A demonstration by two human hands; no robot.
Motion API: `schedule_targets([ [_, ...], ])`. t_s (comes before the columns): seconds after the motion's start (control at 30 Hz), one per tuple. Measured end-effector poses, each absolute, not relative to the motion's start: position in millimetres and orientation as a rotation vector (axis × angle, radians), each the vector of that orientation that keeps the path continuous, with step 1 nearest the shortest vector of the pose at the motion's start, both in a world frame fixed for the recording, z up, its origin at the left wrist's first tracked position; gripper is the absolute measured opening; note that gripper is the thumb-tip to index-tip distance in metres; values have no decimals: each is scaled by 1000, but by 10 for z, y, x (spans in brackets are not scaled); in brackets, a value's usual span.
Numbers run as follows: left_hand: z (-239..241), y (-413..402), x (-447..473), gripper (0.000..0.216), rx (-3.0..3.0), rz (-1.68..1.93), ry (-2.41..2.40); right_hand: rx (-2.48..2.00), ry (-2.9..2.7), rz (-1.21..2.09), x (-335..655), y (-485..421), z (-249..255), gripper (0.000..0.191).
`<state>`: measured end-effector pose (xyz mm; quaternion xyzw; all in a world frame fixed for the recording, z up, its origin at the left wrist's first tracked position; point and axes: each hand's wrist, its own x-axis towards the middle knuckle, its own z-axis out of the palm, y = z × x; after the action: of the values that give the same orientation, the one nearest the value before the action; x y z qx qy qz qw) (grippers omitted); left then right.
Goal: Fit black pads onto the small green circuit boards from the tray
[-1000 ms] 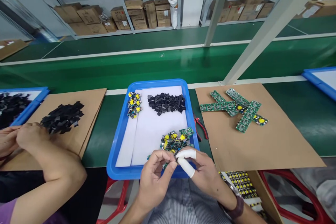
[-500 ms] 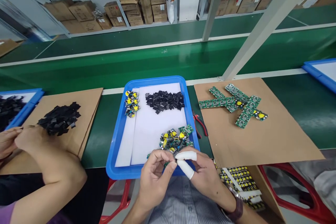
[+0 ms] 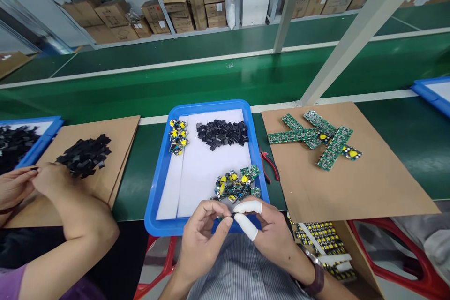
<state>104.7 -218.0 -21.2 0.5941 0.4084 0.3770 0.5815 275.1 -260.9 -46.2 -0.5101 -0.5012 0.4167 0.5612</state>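
My left hand [image 3: 206,232] and my right hand [image 3: 269,227] meet at the front rim of the blue tray [image 3: 152,206]. Both are closed, fingertips pinched round something small and dark that the fingers mostly hide. White finger cots cover the thumb and forefinger of my right hand. A bit of green shows behind my left fingers. Just beyond my hands lies a heap of small circuit boards [image 3: 234,186] with yellow parts. Farther back in the tray is a pile of black pieces [image 3: 223,133], with more small boards [image 3: 178,136] along the left side.
Red-handled pliers [image 3: 270,167] lie right of the tray. Green circuit board strips [image 3: 293,136] rest on cardboard [image 3: 379,187]. To the left, a co-worker's hands [image 3: 35,183] are beside a black heap [image 3: 86,154]. A box of boards [image 3: 325,243] stands low right.
My hands stay pinched together, the left shifted slightly leftward. The view has moved a little. The co-worker's hands now show a small black piece between them.
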Motion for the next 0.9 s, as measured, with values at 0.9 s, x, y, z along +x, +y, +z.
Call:
schedule_targets([
  [0.9,-174,-2197,1005,9,1442,780,1017,-1144,-1275,1096,2861,-2589,-397,20],
])
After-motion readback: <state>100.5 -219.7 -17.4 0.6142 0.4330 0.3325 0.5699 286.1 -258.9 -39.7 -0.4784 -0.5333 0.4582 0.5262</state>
